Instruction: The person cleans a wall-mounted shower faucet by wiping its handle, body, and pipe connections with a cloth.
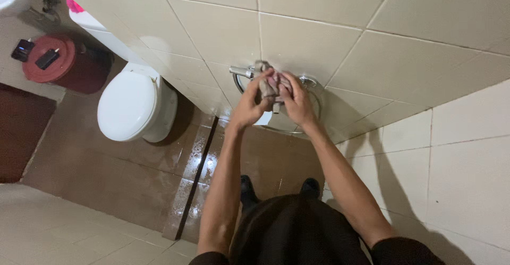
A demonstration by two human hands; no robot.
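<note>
My left hand and my right hand meet at a chrome ring-shaped fixture mounted on the cream tiled wall. Both hands grip a crumpled grey-brown cloth pressed against the metal bar of the fixture. The cloth hides the middle of the bar. A glass or chrome ring rim shows just right of my right hand.
A white toilet with its lid down stands to the left. A dark red bin with small dark objects on its lid sits beyond it. The brown floor tiles look wet near a step edge. My dark shoes are below.
</note>
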